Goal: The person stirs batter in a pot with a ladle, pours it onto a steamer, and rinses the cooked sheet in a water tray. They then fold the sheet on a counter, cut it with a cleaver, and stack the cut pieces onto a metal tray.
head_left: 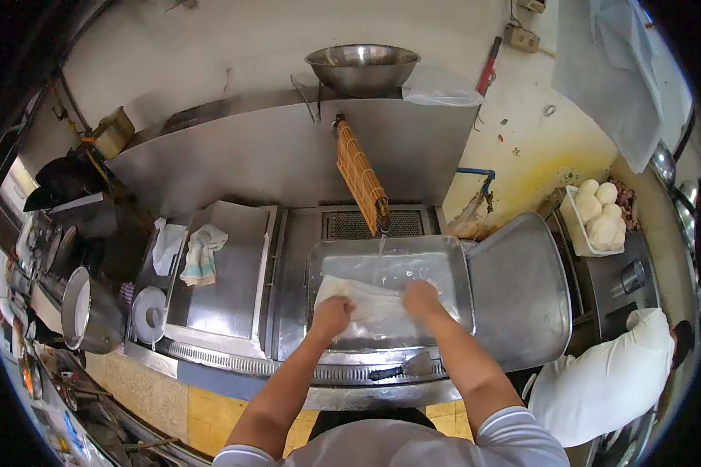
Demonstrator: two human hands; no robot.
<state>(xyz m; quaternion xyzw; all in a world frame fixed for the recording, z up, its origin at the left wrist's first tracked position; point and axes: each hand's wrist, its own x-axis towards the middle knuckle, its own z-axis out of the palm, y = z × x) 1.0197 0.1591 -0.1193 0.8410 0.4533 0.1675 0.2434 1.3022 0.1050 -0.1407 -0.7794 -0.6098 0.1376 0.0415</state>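
Note:
A wet white cloth (374,303) is stretched between my hands inside a shallow metal tray (469,288). My left hand (333,314) is closed on the cloth's left side. My right hand (420,300), slightly blurred, grips its right end. A thin stream of water falls from the spout (382,226) into the tray just beyond the cloth. Over the faucet pipe hangs a bamboo mat (358,171). In front of the tray, a spatula (405,367) with a dark handle lies on the counter's slotted edge.
A large empty metal tray (522,292) leans at the right. Left of the sink are a striped towel (204,253), a white cloth (168,245) and a round lid (149,314). A steel bowl (362,68) sits on the ledge. A person in white (607,381) bends at the right.

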